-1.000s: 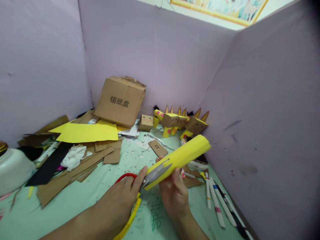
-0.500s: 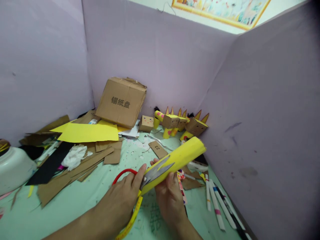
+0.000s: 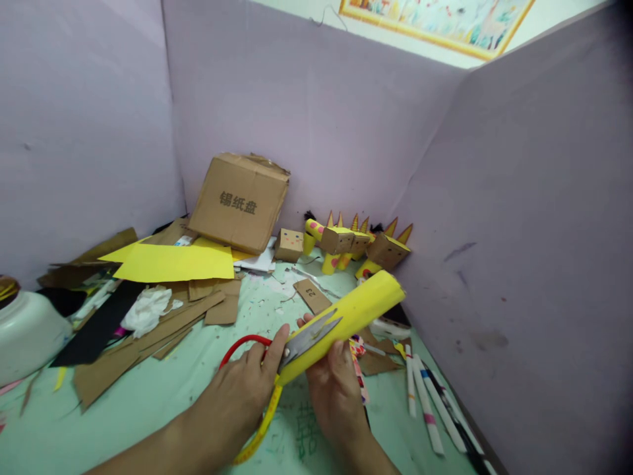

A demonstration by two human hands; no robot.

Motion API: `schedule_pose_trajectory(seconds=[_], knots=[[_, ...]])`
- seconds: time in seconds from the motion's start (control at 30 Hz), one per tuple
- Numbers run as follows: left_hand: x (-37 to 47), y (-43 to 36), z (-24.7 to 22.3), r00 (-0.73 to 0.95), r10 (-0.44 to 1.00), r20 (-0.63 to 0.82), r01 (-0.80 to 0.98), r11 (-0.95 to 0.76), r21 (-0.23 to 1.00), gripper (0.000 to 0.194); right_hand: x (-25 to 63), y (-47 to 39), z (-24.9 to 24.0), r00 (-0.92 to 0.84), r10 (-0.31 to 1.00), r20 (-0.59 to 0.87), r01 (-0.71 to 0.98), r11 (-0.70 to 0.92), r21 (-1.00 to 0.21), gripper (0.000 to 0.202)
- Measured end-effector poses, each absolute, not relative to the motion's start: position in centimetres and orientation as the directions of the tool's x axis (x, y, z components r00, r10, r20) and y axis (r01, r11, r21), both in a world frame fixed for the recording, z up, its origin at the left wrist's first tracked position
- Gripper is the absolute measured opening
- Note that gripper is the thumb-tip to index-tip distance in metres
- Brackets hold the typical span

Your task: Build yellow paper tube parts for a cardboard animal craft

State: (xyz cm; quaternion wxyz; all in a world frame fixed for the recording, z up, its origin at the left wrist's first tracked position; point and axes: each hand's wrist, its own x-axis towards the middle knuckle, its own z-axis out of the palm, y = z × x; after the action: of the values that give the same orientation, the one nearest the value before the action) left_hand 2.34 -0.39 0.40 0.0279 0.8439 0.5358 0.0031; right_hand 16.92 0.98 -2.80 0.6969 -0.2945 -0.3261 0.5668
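Left hand (image 3: pixel 242 389): closed around the handles of a pair of scissors (image 3: pixel 304 343), red on one side and yellow on the other, grey blades parted slightly and lying along the near end of the yellow tube; whether they cut into it cannot be told. Right hand (image 3: pixel 341 396): palm upward, grasping the yellow tube (image 3: pixel 368 305) from beneath, thumb on its near side. Tube: one, paper-like, held tilted above the surface (image 3: pixel 158 389), its far end raised toward the right. Surface covering: pale green, with dark marks near the hands. Beyond the tube, against the lilac wall (image 3: pixel 321 119): several animal figures, yellow-bodied and pink-spotted in part, with cardboard heads (image 3: pixel 338 240) and pointed upright pieces; beside them, one small cardboard block (image 3: pixel 289 245) with dots drawn on it. Behind the scissors: one flat cardboard piece (image 3: pixel 312 297) marked 23. Left of centre: one large cardboard box (image 3: pixel 240 204), leaning, printed with dark characters; before it, yellow sheets (image 3: pixel 178 264), cardboard strips (image 3: pixel 119 363), a black strip (image 3: pixel 101 326) and a crumpled white tissue (image 3: pixel 148 310). Far left: one white jar (image 3: pixel 30 340), cut by the frame edge. Right: a row of white pens (image 3: pixel 431 422) with coloured bands, lying near the side wall. Above: one framed picture (image 3: pixel 440 23), partly in view.
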Motion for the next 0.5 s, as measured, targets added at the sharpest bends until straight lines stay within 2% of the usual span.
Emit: schedule_pose_trajectory(seconds=[0.13,0.33,0.4,0.5], knots=[[2.2,-0.3,0.1,0.452,0.892,-0.015,0.891,-0.451,0.052,0.076,17.0,1.0,-2.7,0.146,0.982,0.123,-0.588,0.186,-0.787,0.045],[1.7,-0.1,-0.5,0.502,0.864,0.049,0.855,-0.504,0.124,0.076,16.9,0.9,-2.5,0.131,0.986,0.106,-0.62,0.165,-0.767,0.042],[1.4,0.1,-0.6,0.501,0.861,0.09,0.827,-0.507,0.244,0.071,16.8,1.0,-2.4,0.131,0.987,0.098,-0.631,0.159,-0.759,0.04],[0.7,0.8,-0.1,0.443,0.879,0.177,0.706,-0.464,0.535,0.057,16.7,1.2,-2.1,0.126,0.991,0.05,-0.702,0.125,-0.701,0.034]])
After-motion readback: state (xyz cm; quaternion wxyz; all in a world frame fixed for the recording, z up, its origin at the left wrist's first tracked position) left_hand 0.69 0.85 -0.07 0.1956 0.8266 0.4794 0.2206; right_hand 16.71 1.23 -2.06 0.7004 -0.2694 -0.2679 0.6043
